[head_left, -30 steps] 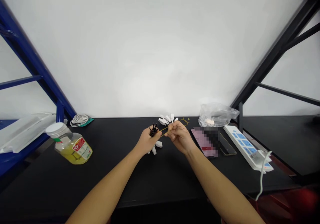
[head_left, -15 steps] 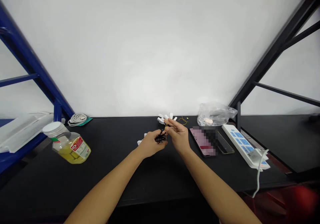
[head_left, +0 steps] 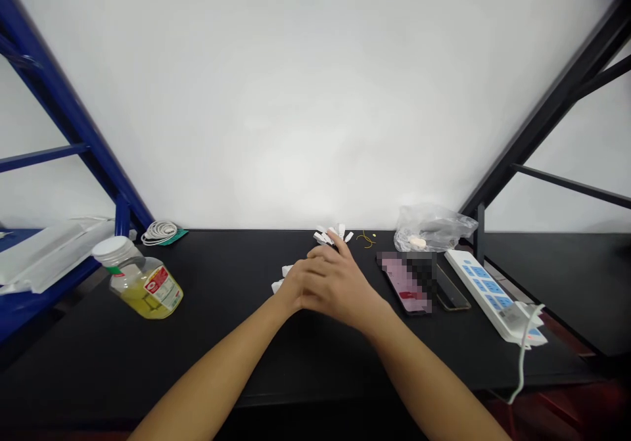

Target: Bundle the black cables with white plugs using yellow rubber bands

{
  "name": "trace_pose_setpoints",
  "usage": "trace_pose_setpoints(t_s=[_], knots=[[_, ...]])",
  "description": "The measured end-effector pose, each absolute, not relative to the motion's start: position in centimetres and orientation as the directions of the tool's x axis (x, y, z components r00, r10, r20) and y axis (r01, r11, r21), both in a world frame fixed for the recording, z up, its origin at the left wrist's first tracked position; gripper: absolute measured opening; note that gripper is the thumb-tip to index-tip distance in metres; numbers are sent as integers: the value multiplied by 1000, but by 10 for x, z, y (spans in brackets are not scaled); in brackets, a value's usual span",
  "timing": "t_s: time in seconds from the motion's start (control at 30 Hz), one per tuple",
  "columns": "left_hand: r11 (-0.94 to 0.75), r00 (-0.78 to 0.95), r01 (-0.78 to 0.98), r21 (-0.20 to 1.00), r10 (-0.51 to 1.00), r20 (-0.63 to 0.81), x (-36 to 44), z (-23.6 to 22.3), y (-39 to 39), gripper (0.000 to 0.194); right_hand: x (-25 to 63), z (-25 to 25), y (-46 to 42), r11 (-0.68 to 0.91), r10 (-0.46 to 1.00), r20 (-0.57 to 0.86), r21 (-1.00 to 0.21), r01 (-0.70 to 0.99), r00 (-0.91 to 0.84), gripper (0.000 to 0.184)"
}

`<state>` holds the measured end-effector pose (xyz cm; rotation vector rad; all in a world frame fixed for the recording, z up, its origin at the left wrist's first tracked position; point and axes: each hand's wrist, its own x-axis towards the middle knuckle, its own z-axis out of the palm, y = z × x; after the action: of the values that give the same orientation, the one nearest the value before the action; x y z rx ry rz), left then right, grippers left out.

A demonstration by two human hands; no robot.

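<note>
Grip: both hands closed in together, my right hand (head_left: 342, 283) laid over my left hand (head_left: 296, 290), fingers curled; anything between them is hidden, so I can't tell whether either one is gripping something.

Hands: right in the middle of the black bench top (head_left: 221, 362), near its far edge.

White tabs: a fan of them (head_left: 329, 235) pokes out at 12 o'clock, right by my right fingertips (head_left: 336, 238); I can't tell if they're touching.

More white pieces: a couple of small ones (head_left: 279, 281) sit at 10 o'clock, just beside my left hand.

Wire: a thin yellow wire (head_left: 365, 239) lies loose on the bench at 1 o'clock.

Over at 2 o'clock: a clear plastic bag (head_left: 434, 229) with something white in it.

Over at 3 o'clock: a partly pixelated phone (head_left: 401, 282), a dark phone (head_left: 451, 291) just beside it, then a white power strip (head_left: 486, 293) with blue switches.

Over at 9 o'clock: a white-lidded jar (head_left: 140, 283) of yellow liquid, lying tilted.

Over at 10 o'clock: a coiled white cable (head_left: 158, 233).

Framing it: a blue steel rack (head_left: 64, 106) on the left, a black steel rack (head_left: 557, 99) on the right.
</note>
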<state>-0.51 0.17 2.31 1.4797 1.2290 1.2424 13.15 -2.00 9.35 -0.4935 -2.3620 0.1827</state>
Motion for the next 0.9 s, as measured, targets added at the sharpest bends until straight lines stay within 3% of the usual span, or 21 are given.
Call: trace_pose_setpoints(t_s=[0.07, 0.17, 0.27, 0.37, 0.47, 0.63, 0.73, 0.8, 0.9], knots=[[-192, 69, 166, 967, 981, 183, -10, 24, 6, 20, 127, 88, -31, 957, 285, 623, -149, 247, -728, 12], [-201, 95, 123, 972, 977, 190, -23, 27, 12, 31, 129, 69, -31, 969, 224, 634, -225, 101, -740, 13], [-155, 112, 20, 988, 982, 152, -34, 28, 17, 37, 140, 50, -9, 881, 441, 628, -440, 174, -641, 23], [-114, 155, -28, 993, 981, 117, -39, 24, 20, 34, 150, 38, 18, 585, 792, 473, -769, 257, -385, 36], [-118, 183, -63, 991, 975, 128, -42, 19, 22, 25, 149, 28, 36, 401, 888, 317, -888, 225, -332, 41], [-146, 192, -200, 969, 964, 185, -42, 15, 24, 24, 140, 14, 42, 323, 903, 222, -914, 244, -367, 41], [-215, 62, -86, 973, 973, 220, -36, 13, 23, 28, 141, 13, 35, 318, 864, 195, -926, 203, -463, 41], [-254, -29, 20, 967, 967, 255, -32, 12, 22, 37, 143, 17, 28, 255, 784, 140, -961, 109, -605, 41], [-289, -51, 103, 952, 954, 295, -29, 12, 20, 40, 144, 28, 19, -1, 699, 106, -989, -149, -707, 29]])
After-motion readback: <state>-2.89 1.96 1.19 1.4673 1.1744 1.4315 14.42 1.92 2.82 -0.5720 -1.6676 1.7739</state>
